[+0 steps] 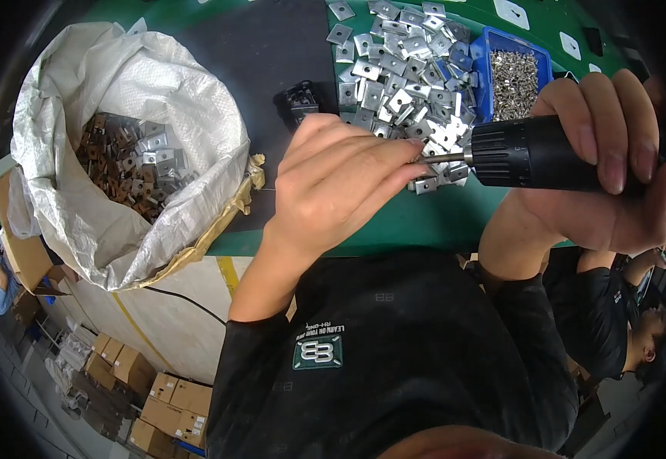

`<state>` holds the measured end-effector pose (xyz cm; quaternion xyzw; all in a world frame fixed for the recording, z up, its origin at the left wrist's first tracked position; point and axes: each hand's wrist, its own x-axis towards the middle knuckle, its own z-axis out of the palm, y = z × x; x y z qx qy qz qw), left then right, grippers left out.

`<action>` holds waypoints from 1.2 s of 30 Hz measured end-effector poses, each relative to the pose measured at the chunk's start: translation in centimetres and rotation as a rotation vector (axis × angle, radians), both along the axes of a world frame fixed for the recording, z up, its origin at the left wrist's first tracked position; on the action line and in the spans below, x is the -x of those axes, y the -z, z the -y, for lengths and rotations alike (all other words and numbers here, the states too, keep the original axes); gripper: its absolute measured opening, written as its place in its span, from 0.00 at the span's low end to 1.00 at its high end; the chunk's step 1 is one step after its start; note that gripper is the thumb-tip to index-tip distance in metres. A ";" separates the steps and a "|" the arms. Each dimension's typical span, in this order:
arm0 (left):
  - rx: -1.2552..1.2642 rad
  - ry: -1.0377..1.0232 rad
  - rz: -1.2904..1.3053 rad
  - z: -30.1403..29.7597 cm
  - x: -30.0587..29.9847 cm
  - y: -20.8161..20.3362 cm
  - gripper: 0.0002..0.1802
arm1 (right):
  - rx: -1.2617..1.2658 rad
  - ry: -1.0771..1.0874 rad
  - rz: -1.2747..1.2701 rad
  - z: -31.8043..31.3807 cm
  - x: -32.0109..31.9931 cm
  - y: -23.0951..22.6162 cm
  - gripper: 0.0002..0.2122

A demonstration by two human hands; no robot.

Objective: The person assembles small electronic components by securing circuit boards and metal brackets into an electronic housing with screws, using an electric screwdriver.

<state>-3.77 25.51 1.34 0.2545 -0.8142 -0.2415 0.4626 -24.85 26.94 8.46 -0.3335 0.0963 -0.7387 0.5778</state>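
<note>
My right hand [607, 180] is wrapped round a black power screwdriver [512, 153], held level with its steel bit pointing left. At the bit's tip, my left hand [333, 180] is closed in a pinch. Whatever sits between its thumb and fingers is too small and covered to name. Just beyond both hands lies a heap of small square silver metal plates [394, 65], many with a hole in the middle. Beside the heap, a blue tray [483, 84] holds many tiny shiny metal fasteners [512, 73].
A white woven sack [195, 99] at the left holds brown and silver metal pieces [138, 164]. A small black object [301, 99] lies on the dark mat [271, 46] over the green table [256, 243]. Cardboard boxes [172, 402] stand on the floor. A person [616, 306] is at the right.
</note>
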 end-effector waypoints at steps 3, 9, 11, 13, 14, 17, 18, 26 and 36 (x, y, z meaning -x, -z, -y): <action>-0.024 -0.009 -0.012 -0.1 -0.1 -0.1 0.13 | -0.034 -0.006 0.022 0.0 -0.1 0.0 0.10; -0.023 -0.004 0.007 0.1 -0.1 -0.4 0.13 | -0.049 -0.010 -0.035 0.1 0.1 0.2 0.11; -0.021 -0.005 0.008 0.1 0.0 -0.3 0.13 | -0.050 -0.010 -0.050 0.1 0.3 0.4 0.11; -0.019 -0.003 -0.012 0.1 0.1 0.0 0.13 | -0.018 -0.009 -0.110 0.2 0.6 0.8 0.10; -0.019 -0.005 -0.010 0.0 0.0 0.1 0.13 | -0.018 -0.011 -0.108 0.2 0.5 0.9 0.10; -0.039 0.012 -0.016 0.0 -0.1 0.0 0.14 | 0.028 -0.002 -0.178 0.0 0.0 0.8 0.17; -0.063 -0.006 0.012 -0.2 -0.1 -0.3 0.15 | 0.043 0.002 -0.202 -0.1 -0.1 0.8 0.20; -0.019 -0.215 0.192 2.2 -4.3 -0.4 0.18 | 0.100 -0.011 -0.200 0.6 0.1 1.5 0.23; -0.421 -0.308 0.596 4.0 -5.2 0.8 0.15 | 0.039 -0.083 -0.253 1.3 -1.0 1.0 0.23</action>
